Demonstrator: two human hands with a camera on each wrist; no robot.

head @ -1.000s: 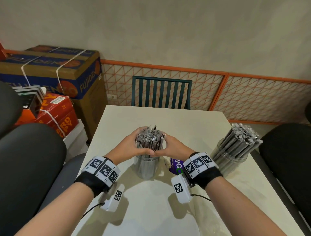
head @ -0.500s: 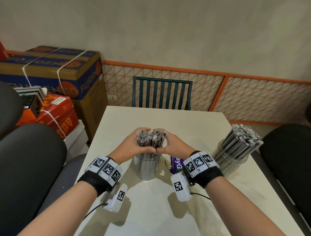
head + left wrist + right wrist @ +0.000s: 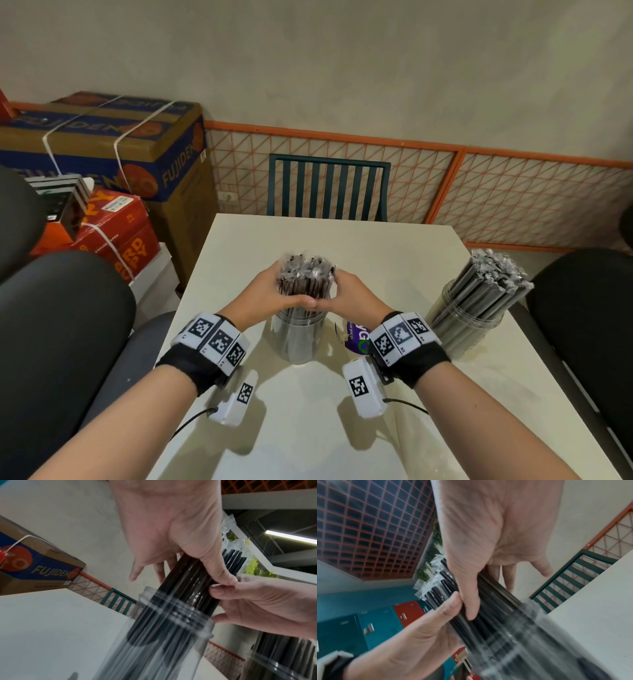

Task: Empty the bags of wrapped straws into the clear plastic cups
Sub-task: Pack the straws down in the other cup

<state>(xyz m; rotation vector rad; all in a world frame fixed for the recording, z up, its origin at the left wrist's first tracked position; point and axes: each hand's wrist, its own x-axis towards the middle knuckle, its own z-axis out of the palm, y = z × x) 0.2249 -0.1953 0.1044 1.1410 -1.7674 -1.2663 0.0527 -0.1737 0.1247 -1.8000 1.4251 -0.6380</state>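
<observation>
Both hands, left hand (image 3: 270, 297) and right hand (image 3: 352, 297), clasp the straw bundle (image 3: 306, 278) above the cup (image 3: 298, 337).

Clear glossy plastic cup (image 3: 297, 337); straws (image 3: 305, 278) in shiny film, seemingly plastic; smooth matt table (image 3: 346, 428)

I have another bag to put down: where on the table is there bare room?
Free: the far table strip before the green chair, and the near edge between the forearms. Crowded: the centre cup, purple wrapper and full right cup.
</observation>
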